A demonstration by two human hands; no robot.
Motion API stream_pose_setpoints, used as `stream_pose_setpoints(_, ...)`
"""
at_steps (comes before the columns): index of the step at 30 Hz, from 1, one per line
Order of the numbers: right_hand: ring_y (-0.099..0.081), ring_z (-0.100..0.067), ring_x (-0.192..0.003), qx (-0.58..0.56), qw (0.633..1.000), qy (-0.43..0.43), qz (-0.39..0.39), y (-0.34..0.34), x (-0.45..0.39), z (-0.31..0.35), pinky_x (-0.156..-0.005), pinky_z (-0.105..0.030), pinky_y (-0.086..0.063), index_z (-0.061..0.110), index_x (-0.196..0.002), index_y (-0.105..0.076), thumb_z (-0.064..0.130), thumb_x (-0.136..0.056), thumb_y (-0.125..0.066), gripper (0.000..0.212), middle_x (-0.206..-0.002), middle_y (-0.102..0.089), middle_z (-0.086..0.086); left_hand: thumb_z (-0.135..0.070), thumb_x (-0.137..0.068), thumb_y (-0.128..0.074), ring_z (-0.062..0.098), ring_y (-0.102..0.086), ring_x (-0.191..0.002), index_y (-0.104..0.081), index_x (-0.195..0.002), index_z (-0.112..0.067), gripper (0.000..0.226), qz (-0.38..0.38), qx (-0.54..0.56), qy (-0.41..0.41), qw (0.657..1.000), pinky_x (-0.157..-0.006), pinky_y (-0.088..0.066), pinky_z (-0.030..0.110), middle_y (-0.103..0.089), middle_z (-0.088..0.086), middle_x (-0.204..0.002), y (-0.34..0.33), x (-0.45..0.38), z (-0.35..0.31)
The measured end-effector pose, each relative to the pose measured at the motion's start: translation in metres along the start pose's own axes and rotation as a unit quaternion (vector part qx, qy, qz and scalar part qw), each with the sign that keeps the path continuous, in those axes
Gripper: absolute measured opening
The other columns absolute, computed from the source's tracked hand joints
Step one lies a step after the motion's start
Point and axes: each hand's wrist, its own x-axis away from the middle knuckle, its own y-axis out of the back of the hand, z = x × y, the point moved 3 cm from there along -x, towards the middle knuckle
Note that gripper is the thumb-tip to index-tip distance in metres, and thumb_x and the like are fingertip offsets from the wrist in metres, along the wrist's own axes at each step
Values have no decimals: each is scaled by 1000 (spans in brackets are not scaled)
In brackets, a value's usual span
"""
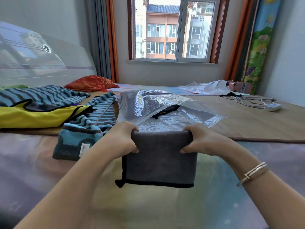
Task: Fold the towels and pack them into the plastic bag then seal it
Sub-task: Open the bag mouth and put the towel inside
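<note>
Left hand point(123, 138) and right hand point(200, 139) both clamp the folded top edge of the grey towel point(159, 160), one at each end, fingers curled over the fold. Towel hangs off the bed point(41, 171), black-trimmed hem at the bottom, one corner tab drooping at lower left.

Head view only:
- Plastic bag point(158, 109) lies on the bed just beyond the hands, zip strip at its right side. A dark item already sits inside. I can't tell whether the mouth is open wide enough.
- Striped towel point(85, 129) lies crumpled just left of the bag, tag showing, not folded.
- Another striped towel point(41, 96) and a yellow towel point(38, 116) sit near the bed's left edge, also unfolded.
- Second plastic bag point(204, 87) and a power strip point(272, 106) lie toward the far right corner, well apart.

Judgement: the step is getting this grey one into the bag; most of the task remains.

Risks:
- Both hands are busy, so nothing holds the mouth open. The limp film could collapse and the towel snag on the lip.
- Pushing in may shove the bag away.
- Folded layers could slip apart if either grip loosens.
- Bulk near the zip could stop the seal.
</note>
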Motion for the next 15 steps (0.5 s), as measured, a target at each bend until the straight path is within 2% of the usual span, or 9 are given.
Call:
stream_pose_setpoints(3, -52, -27, -99, 91, 996, -8, 6, -1, 3, 5, -81, -34, -44, 18, -87, -57, 39, -69, -80, 36, -96, -54, -3, -14, -71, -81, 23, -64, -89, -72, -95, -9, 26, -5, -16, 2, 1000, -74, -47, 30, -69, 9, -91, 2, 1, 0)
stream_pose_setpoints(7, -52, -23, -88, 89, 996, -1, 25, 4, 4, 7, -76, -32, -40, 16, -85, -59, 33, -79, -74, 23, -81, -52, 2, -20, -72, -81, 20, -63, -78, -72, -77, -10, 15, 5, -2, 2, 1000, -62, -41, 27, -67, 5, -75, 7, 2, 5)
stream_pose_setpoints(9, -55, -18, -82, 20, 999, 7, 28, 8, 1, 2, -70, -30, -42, 14, -85, -64, 28, -81, -72, 17, -78, -58, 1, -23, -73, -81, 18, -64, -78, -72, -76, -14, 13, 10, 24, 11, 1000, -65, -43, 27, -68, 2, -74, 10, 1, 10)
stream_pose_setpoints(11, -58, -13, -82, -122, 992, 2, 30, 12, -2, -7, -76, -30, -46, 11, -89, -67, 23, -83, -72, 14, -84, -68, -3, -25, -73, -81, 18, -65, -80, -74, -77, -15, 13, 8, 59, 11, 998, -69, -44, 29, -70, 3, -77, 14, -2, 14)
stream_pose_setpoints(13, -65, -11, -98, -295, 955, -10, 15, 15, -4, -17, -95, -38, -49, 15, -100, -71, 20, -83, -72, 17, -99, -74, 0, -23, -74, -81, 15, -66, -80, -75, -79, -16, 10, 12, 143, 15, 990, -72, -47, 28, -73, 1, -80, 15, -4, 16)
stream_pose_setpoints(15, -66, -13, -106, -402, 915, -19, -10, 15, -8, -26, -97, -44, -50, 21, -102, -72, 19, -85, -71, 18, -104, -74, 6, -18, -77, -79, 11, -69, -81, -75, -84, -17, 8, 40, 252, 34, 966, -74, -52, 23, -75, -2, -83, 6, -4, 13)
